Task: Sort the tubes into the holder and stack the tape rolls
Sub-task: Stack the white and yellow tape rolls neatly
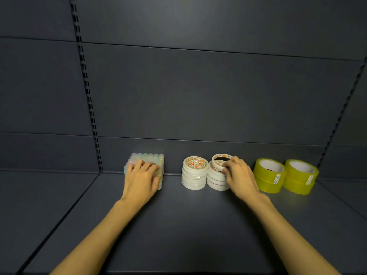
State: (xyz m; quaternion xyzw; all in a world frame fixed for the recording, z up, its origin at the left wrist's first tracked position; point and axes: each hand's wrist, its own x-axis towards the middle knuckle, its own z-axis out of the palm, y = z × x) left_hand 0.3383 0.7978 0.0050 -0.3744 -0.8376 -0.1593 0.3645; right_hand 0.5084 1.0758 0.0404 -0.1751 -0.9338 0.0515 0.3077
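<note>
A block of pale, translucent tubes (148,157) stands upright in its holder at the back left of the shelf. My left hand (142,175) lies over the front of it, fingers resting on the tube tops. To its right stand two stacks of white tape rolls: the left stack (194,173) is even, while the right stack (216,178) carries a top roll (220,158) that sits tilted. My right hand (237,173) pinches this top roll at its right rim. Two stacks of yellow tape rolls (269,176) (300,178) stand further right.
Everything sits on a dark grey metal shelf (188,225) with a dark back panel (198,96). Slotted uprights run up the back at the left (87,96) and right (341,112). A seam crosses the shelf on the left side.
</note>
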